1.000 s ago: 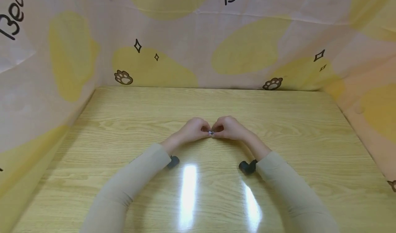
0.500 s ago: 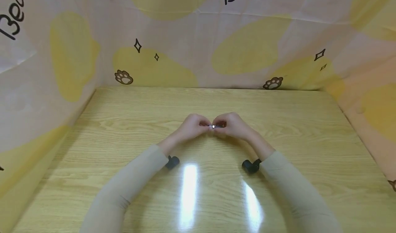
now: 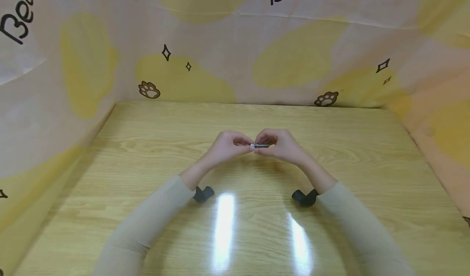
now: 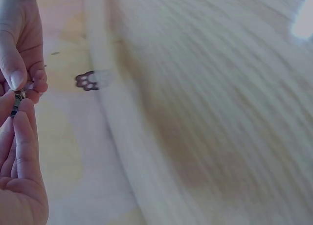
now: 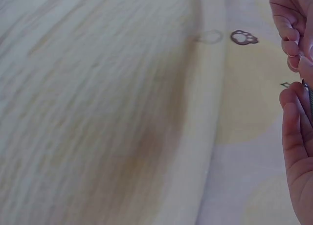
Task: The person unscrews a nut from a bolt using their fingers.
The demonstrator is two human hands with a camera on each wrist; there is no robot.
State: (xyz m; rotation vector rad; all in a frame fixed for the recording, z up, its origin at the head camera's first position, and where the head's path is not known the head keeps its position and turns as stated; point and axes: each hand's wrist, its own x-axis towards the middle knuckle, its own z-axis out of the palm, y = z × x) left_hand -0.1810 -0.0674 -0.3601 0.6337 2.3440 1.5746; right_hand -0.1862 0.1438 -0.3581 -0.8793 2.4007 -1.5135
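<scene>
Between the two hands, above the table, is a small slender silver-and-dark metal piece (image 3: 262,146); its kind is too small to tell. The left hand (image 3: 227,149) pinches its left end with thumb and fingertips. The right hand (image 3: 285,147) pinches it close beside, and the dark shaft runs back toward the right palm. In the left wrist view, fingertips partly cover the shiny metal piece (image 4: 17,101). Only a ridged strip of the metal piece (image 5: 311,101) shows at the edge of the right wrist view.
A wood-grain table (image 3: 165,125) lies beneath, with two bright light reflections near its front. Patterned cloth (image 3: 205,35) walls the back and both sides. Dark wrist cameras (image 3: 304,198) hang under both sleeves.
Both hands have moved slightly away from the body, and the wrists have spread apart a little. More of the metal piece's shaft shows on the right-hand side.
</scene>
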